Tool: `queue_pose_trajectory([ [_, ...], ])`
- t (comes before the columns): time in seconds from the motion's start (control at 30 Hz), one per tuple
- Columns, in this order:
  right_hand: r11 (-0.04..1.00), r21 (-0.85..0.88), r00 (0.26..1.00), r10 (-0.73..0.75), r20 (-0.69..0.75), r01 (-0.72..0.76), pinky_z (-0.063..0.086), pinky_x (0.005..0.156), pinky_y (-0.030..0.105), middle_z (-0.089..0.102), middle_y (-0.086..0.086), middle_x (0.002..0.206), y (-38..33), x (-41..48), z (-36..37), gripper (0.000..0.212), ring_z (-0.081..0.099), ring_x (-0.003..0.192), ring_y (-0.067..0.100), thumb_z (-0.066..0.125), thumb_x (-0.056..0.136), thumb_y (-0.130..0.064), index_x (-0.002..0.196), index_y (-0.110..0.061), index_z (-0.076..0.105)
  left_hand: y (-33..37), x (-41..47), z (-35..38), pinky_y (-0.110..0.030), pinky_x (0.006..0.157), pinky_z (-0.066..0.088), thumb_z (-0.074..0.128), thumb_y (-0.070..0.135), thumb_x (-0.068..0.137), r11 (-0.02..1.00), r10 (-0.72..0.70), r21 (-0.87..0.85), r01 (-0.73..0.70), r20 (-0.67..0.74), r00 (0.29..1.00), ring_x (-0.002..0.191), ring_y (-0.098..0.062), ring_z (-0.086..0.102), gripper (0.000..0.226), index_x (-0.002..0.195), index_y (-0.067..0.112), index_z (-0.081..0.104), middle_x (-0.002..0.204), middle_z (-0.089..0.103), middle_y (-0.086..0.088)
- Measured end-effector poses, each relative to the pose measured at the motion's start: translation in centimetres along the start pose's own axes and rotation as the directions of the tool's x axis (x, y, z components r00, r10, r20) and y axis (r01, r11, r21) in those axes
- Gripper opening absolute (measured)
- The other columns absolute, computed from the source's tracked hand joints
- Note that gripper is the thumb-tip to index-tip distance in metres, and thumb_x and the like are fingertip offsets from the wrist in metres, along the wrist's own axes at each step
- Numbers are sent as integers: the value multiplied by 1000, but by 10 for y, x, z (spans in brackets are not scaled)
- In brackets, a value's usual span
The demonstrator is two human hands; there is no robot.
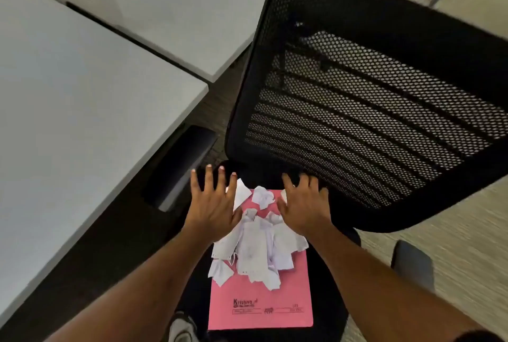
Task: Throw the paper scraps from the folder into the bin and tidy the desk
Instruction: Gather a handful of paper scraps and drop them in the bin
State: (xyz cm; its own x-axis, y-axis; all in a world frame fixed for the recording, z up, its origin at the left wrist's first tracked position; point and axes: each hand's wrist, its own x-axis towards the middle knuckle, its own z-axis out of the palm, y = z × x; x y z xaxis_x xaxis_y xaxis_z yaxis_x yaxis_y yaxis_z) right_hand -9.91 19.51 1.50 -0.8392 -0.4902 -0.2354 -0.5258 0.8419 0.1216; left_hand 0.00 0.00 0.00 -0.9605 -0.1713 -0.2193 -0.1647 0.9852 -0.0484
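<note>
A pink folder [261, 306] lies flat on the black seat of an office chair. A heap of torn white paper scraps [258, 248] covers its far half, and a crumpled scrap [263, 196] sits near its far edge. My left hand [213, 201] hovers over the left side of the heap, fingers spread, holding nothing. Over the right side is my right hand [302, 204], palm down with fingers apart, and a scrap edge shows by its thumb. No bin is in view.
The chair's black mesh backrest [371, 99] rises right behind the hands. Its left armrest [178, 165] reaches under a grey desk [68, 94] on the left. A second grey desk [178, 11] stands further back. Carpeted floor [467, 273] lies to the right.
</note>
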Motion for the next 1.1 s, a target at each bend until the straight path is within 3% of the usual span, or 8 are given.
queue_pose_trajectory([
  [0.13,1000,-1,999,11,33,-11,44,87,57,49,19,129,-6,17,45,62,48,114,38,40,87,-58,139,-26,30,5,3,33,-67,100,28,15,76,81,996,-24,-87,29,63,998,136,-46,25,87,144,17,18,150,32,-18],
  [0.2,999,28,995,19,98,-22,43,90,58,46,20,134,-12,24,66,63,48,118,39,37,88,-59,142,-28,25,13,-1,53,-63,97,36,16,85,73,987,-28,-155,45,113,993,139,-44,19,97,146,22,7,156,19,-14],
  [0.37,954,249,953,90,289,-165,33,98,66,20,22,150,-27,47,105,73,21,136,45,48,82,-67,142,-38,17,26,-15,99,-66,100,29,25,100,42,971,53,-237,15,276,960,141,-43,-9,130,140,31,-26,153,-27,-7],
  [0.5,945,260,937,107,333,-200,28,101,67,11,24,153,-36,59,122,80,9,138,49,49,76,-74,140,-42,16,31,-17,125,-67,100,28,31,100,38,967,22,-250,51,282,959,140,-44,-13,135,139,32,-30,148,-35,-7],
  [0.6,961,206,941,110,321,-183,32,100,64,16,24,151,-40,62,128,77,12,138,48,50,75,-74,139,-41,21,32,-12,135,-66,98,33,31,100,37,968,-6,-240,75,276,961,141,-46,-6,138,142,29,-23,154,-25,-12],
  [0.73,981,134,971,106,213,-137,42,94,55,35,23,141,-39,60,130,67,29,130,43,58,80,-61,136,-33,32,35,-10,139,-61,94,41,52,91,43,960,-66,-243,138,282,957,139,-47,7,132,144,31,-7,157,-10,-13],
  [0.93,988,139,986,41,164,-65,42,95,38,42,18,135,-36,65,141,43,36,125,37,57,91,-23,132,-19,45,43,-11,131,-45,89,51,76,56,62,915,-160,-320,246,271,949,137,-38,14,84,134,32,40,157,6,-6],
  [1.1,948,316,995,8,102,-40,46,90,32,55,13,122,-25,63,149,27,50,111,27,58,89,-13,116,-9,61,50,-16,124,-36,78,58,74,28,77,873,-226,-397,285,189,956,131,-31,26,44,117,22,59,140,39,-5],
])
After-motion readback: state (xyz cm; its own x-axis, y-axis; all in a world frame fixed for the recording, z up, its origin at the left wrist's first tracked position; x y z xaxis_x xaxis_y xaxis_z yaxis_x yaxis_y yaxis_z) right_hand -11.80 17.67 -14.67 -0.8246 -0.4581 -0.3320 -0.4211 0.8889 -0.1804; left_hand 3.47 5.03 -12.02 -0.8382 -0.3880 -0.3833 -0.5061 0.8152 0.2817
